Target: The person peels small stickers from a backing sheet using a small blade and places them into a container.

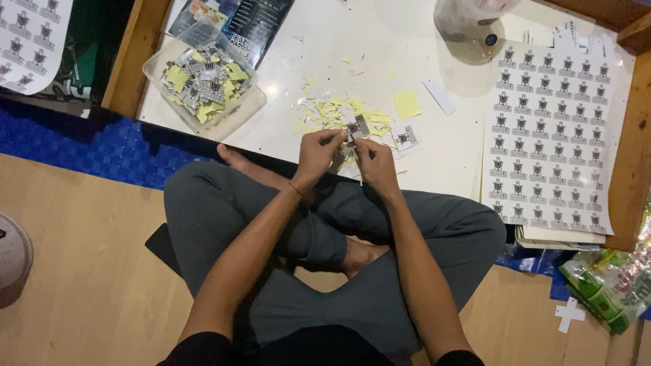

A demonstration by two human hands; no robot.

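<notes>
The person sits cross-legged on a wooden floor at a low white desk (407,41). Both hands meet at the desk's near edge. The left hand (317,154) and right hand (375,165) pinch one small sticker (358,126) between fingertips, each grasping it; it is a little rectangle with a dark crest print, held just above the desk edge. The work in hand looks like peeling: the fingertips seem to be picking at a corner to part the printed face from its yellow backing. Separating such thin layers would call for a fine nail-edge grip and a slow pull, so the paper does not tear.

Just beyond the sticker lies a heap of scraps (339,112), thin, curled yellow and white slivers. A second cut sticker (407,137) lies flat just right of the hands. Farther right of the sticker, a glossy sheet (549,135) carries rows of the same crest, uncut. Far left of it, a clear plastic tub (203,80) with rounded corners holds a jumble of cut pieces and yellow backings.
</notes>
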